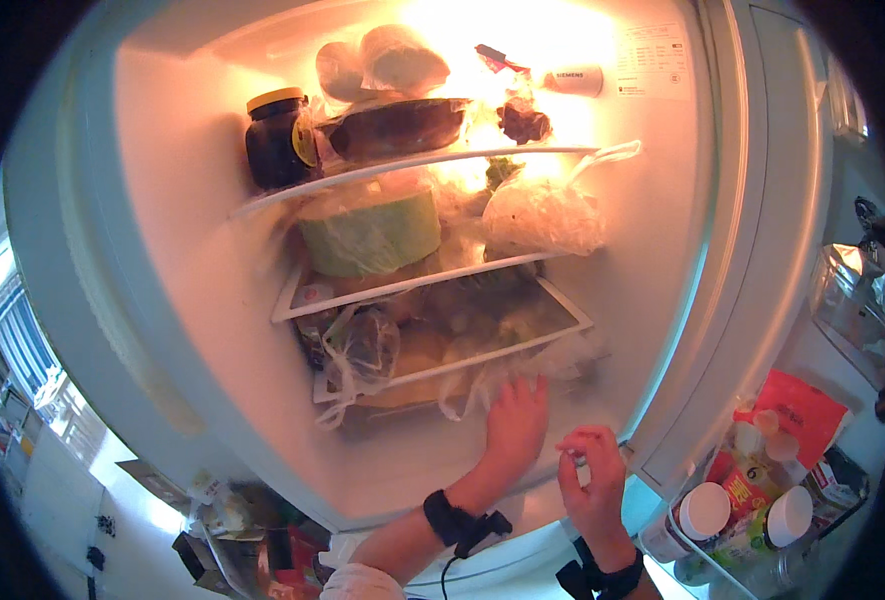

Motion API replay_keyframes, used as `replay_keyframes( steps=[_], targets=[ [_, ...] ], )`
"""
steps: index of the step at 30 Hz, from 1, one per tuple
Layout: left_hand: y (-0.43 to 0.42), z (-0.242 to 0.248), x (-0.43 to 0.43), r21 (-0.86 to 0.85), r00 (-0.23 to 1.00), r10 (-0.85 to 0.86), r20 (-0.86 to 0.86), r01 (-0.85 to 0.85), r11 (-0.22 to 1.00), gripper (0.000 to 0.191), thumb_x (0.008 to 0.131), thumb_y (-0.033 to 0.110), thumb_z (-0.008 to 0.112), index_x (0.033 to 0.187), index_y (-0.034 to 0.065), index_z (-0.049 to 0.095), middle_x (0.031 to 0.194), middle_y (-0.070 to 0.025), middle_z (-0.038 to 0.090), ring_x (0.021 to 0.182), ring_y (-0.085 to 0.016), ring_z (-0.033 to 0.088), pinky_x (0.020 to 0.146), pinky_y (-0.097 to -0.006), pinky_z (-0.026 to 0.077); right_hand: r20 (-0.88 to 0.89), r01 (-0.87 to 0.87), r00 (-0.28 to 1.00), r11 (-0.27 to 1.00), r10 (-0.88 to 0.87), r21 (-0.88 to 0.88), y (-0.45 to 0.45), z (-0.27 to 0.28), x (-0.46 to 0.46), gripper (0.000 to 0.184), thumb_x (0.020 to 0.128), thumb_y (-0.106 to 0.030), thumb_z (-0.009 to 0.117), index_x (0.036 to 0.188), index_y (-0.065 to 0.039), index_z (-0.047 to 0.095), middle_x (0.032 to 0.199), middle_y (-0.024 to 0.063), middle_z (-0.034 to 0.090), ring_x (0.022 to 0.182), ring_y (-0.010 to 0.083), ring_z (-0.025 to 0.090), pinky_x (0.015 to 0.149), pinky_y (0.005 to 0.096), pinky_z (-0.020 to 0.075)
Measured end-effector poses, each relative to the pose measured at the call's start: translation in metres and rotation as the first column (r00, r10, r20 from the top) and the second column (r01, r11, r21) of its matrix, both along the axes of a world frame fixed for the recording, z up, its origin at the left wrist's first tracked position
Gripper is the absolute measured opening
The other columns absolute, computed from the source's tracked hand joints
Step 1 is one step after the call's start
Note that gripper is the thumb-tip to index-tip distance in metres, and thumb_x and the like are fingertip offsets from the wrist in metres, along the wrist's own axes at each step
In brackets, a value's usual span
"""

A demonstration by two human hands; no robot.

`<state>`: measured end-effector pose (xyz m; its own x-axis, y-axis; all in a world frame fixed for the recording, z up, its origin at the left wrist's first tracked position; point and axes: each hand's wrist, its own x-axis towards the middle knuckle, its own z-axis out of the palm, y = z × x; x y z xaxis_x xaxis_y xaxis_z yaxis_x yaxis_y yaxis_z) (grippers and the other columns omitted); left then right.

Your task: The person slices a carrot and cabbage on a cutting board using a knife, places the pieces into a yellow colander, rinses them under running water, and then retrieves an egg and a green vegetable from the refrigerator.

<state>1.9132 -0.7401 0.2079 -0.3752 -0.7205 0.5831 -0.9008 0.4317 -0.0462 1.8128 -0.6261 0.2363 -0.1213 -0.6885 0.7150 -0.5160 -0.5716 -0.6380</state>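
Note:
My left hand [516, 426] reaches into an open, lit refrigerator, its fingertips at a clear plastic bag [555, 363] by the front of the lowest shelf [453, 372]. Whether those fingers grip the plastic is not clear. To its right, my right hand [596, 469] is raised in front of the compartment with its fingers curled towards the thumb. A small pale spot shows between them, too small to identify. On the lowest shelf, a knotted plastic bag [363, 349] lies at the left with its handles hanging over the edge. Black straps circle both wrists.
Above sit a wrapped piece of green-rinded melon [371, 232] and a tied plastic bag [543, 214]. The top shelf holds a dark jar with a yellow lid [281, 139] and a dark bowl [401, 129]. White-capped bottles [705, 511] and a red packet [799, 416] fill the door rack.

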Motion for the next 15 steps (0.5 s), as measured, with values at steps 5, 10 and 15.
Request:
replay_keyframes(
  steps=[5, 10, 15],
  targets=[
    [0.050, 0.012, -0.001, 0.145, 0.976, -0.144, -0.166, 0.168, 0.975, 0.041, 0.075, 0.012, 0.058, 0.116, 0.0047, 0.057, 0.107, -0.0150, 0.056, 0.096, -0.028, 0.055, 0.069, -0.0326, 0.052, -0.151, -0.035, 0.987, 0.996, 0.048, 0.084, -0.007, 0.066, 0.005, 0.016, 0.080, -0.006, 0.059, 0.094, -0.001, 0.058, 0.096, 0.0151, 0.055, 0.086, 0.0325, 0.057, 0.075, 0.0365, 0.0473],
    [0.082, 0.017, 0.002, 0.140, 0.978, -0.200, -0.051, 0.206, 0.969, 0.036, 0.076, 0.013, 0.057, 0.112, 0.0043, 0.056, 0.106, -0.0166, 0.056, 0.093, -0.028, 0.057, 0.071, -0.0336, 0.051, -0.415, 0.007, 0.909, 0.991, 0.048, 0.131, -0.009, 0.113, 0.012, 0.018, 0.082, -0.015, 0.059, 0.093, -0.001, 0.058, 0.096, 0.0150, 0.057, 0.087, 0.0337, 0.058, 0.077, 0.0413, 0.0471],
    [0.104, 0.010, 0.005, -0.150, 0.967, -0.250, -0.041, 0.241, 0.959, 0.029, 0.078, 0.017, 0.057, 0.107, 0.0096, 0.060, 0.102, -0.0118, 0.058, 0.093, -0.026, 0.060, 0.070, -0.0349, 0.050, -0.585, 0.043, 0.807, 0.978, 0.086, 0.202, -0.052, 0.114, 0.012, 0.020, 0.083, -0.020, 0.058, 0.091, -0.002, 0.060, 0.089, 0.0153, 0.059, 0.088, 0.0348, 0.059, 0.077, 0.0417, 0.0480]
  ],
)
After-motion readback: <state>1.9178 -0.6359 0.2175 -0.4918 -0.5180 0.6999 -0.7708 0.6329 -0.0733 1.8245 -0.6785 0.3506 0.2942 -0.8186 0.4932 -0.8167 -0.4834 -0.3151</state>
